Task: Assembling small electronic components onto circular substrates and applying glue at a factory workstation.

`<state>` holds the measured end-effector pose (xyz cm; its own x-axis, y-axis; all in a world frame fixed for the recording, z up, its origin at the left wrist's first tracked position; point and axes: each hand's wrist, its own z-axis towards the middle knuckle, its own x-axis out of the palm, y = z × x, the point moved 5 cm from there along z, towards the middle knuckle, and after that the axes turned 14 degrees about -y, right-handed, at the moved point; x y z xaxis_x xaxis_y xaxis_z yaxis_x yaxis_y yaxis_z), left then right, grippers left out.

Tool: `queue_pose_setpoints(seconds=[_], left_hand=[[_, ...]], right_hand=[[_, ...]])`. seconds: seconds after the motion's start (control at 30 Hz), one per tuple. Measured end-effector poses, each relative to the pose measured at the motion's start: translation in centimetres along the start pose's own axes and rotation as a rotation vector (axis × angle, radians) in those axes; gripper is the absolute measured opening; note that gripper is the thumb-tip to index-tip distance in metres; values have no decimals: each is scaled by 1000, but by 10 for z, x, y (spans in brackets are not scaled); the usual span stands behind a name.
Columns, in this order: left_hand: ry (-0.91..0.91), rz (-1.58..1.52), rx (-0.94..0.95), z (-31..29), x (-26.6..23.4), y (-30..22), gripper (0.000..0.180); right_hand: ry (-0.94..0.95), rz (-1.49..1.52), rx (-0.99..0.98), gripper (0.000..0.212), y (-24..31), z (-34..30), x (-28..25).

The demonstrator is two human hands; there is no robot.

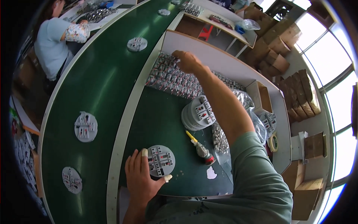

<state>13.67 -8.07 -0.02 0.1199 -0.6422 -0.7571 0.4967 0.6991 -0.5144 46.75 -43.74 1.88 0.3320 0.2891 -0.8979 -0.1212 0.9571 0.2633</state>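
Observation:
My left hand [138, 174] holds a round grey plate [161, 160] at its rim, fingers on the left edge and thumb at the lower edge. Pale covers sit on one fingertip and the thumb tip. The plate carries small white blocks with dark and red parts. Far across the bench, my right hand [190, 62] reaches over the top end of packed rows of small metal parts with red-and-white wires [175, 79]. Its fingers are bent together; whatever they pinch is too small to make out. A stack of similar round plates [197, 112] stands under my right forearm.
A power screwdriver [203, 151] with a yellow tip lies on the green bench. Plastic bags of metal parts [220, 140], a cardboard box [261, 97] and a tape roll [273, 142] line the right. Left runs a green conveyor [100, 86] with several plates; a co-worker [56, 41] sits beyond.

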Motion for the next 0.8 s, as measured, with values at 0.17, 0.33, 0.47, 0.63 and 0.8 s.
queue_pose_setpoints(seconds=[0.17,0.33,0.47,0.63,0.8], left_hand=[[-11,33,13,2,-2,-3,122],[-31,15,58,-1,3,-3,123],[-35,-2,32,0,7,0,126],[-56,-32,3,8,2,-4,127],[-9,-124,-59,17,5,-2,125]], right_hand=[[-44,-19,-90,45,-6,3,-14],[-21,-38,-147,32,-23,-2,-18],[-18,-36,-63,28,-6,-15,-42],[2,166,-178,28,99,-93,-128],[161,417,-67,18,188,-209,-139]])
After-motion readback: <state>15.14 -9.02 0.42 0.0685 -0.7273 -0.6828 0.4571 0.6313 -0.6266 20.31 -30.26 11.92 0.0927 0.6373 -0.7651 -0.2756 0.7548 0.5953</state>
